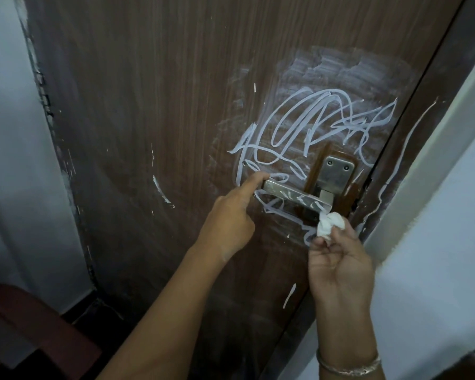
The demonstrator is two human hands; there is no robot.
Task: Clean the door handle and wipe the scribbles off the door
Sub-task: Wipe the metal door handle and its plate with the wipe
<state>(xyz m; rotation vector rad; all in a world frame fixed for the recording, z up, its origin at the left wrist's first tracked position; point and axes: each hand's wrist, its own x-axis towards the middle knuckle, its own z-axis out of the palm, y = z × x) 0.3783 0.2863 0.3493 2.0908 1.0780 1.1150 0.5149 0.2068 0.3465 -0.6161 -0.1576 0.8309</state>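
A brown wooden door (154, 105) fills the view, with white scribbles (313, 127) looping above and around a steel lever handle (294, 194) and its back plate (336, 174). White marks streak the lever itself. My left hand (231, 218) has its index finger stretched out, the tip touching the free left end of the lever, the other fingers curled. My right hand (337, 259) pinches a crumpled white tissue (330, 224) just under the lever's right end, by the plate. A smeared whitish patch (348, 67) lies above the scribbles.
The door frame (412, 149) runs along the right with a white line drawn on it, a pale wall (436, 256) beyond. Another pale wall (8, 133) stands on the left. A dark red piece of furniture (30, 325) sits at the lower left.
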